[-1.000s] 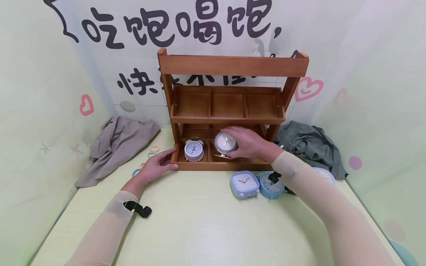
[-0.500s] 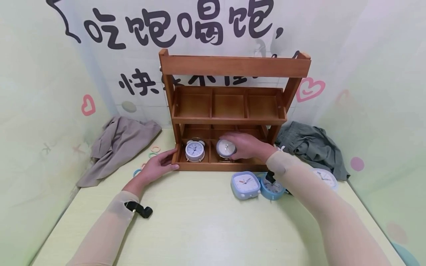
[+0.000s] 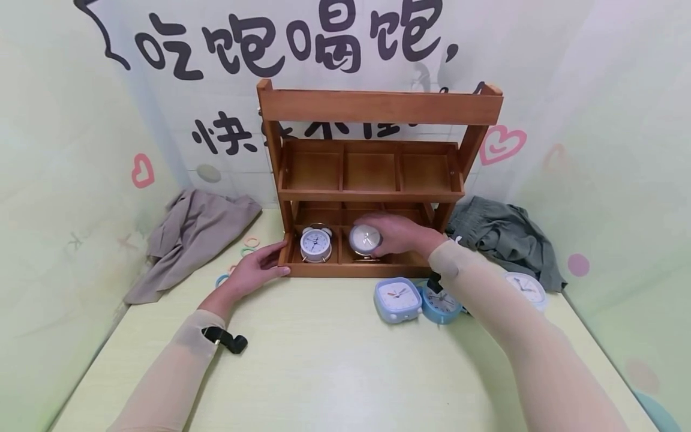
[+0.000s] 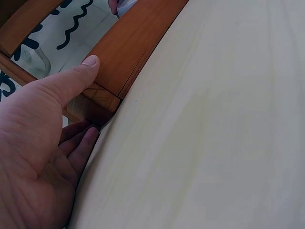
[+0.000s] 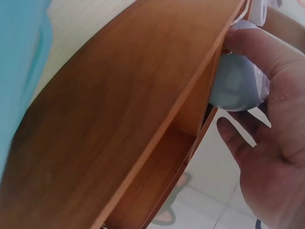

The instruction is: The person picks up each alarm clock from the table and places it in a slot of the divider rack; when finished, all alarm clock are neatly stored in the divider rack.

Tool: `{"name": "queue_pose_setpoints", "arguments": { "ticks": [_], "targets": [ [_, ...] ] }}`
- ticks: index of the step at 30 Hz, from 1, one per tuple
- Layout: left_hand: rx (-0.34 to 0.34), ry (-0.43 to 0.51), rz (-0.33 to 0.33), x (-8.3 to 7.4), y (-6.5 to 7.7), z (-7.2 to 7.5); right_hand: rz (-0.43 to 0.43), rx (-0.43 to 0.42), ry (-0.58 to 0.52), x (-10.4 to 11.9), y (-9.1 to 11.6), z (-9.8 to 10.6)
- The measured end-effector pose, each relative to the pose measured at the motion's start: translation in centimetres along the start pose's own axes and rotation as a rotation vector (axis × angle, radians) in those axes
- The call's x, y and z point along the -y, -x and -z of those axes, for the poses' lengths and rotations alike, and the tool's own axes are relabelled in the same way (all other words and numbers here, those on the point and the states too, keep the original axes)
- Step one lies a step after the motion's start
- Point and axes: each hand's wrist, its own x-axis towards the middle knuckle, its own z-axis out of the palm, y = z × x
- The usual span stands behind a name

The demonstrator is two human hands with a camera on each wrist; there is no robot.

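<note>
My right hand [image 3: 394,233] grips a round grey-blue alarm clock [image 3: 364,239] from its right side, in the lower middle compartment of a brown wooden shelf [image 3: 372,271]. In the right wrist view, the thumb and fingers wrap round the clock's body [image 5: 236,81]. A white twin-bell alarm clock [image 3: 315,243] stands in the compartment to its left. My left hand [image 3: 252,273] holds the shelf's lower left front corner. Its thumb lies on the front board [image 4: 128,52] and its fingers curl behind the end in the left wrist view.
In front of the shelf on the right lie a square lavender clock [image 3: 398,299], a round blue clock [image 3: 441,305] and a white clock [image 3: 526,289]. Cloths lie at left [image 3: 200,234] and right [image 3: 502,237]. Coloured rings [image 3: 251,242] lie beside the left hand.
My right hand has lowered the grey-blue clock slightly, and its face now sits more upright in the middle compartment. The left hand keeps its hold on the shelf corner.
</note>
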Motion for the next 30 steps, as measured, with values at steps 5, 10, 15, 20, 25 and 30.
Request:
{"name": "queue_pose_setpoints", "arguments": {
  "ticks": [5,10,15,20,25,30],
  "targets": [
    [0.004,0.000,0.010,-0.3,0.0,-0.1,-0.011,-0.001,-0.046,-0.5,0.1,-0.1],
    [0.004,-0.010,0.014,-0.4,-0.1,-0.1,-0.022,-0.004,-0.065,-1.1,0.0,-0.4],
    [-0.004,-0.013,0.010,-0.2,-0.2,-0.2,-0.031,0.013,-0.082,-1.5,0.2,-0.5],
    [0.010,-0.006,-0.009,-0.2,-0.5,-0.5,-0.070,0.032,-0.104,-1.5,0.6,-0.3],
    [-0.015,-0.036,0.019,-0.2,-0.1,-0.2,-0.083,0.063,-0.110,-1.4,0.1,-0.6],
    [-0.005,-0.029,0.019,-0.1,0.0,-0.2,-0.105,0.080,-0.119,-1.4,-0.1,-0.8]
  ]
}}
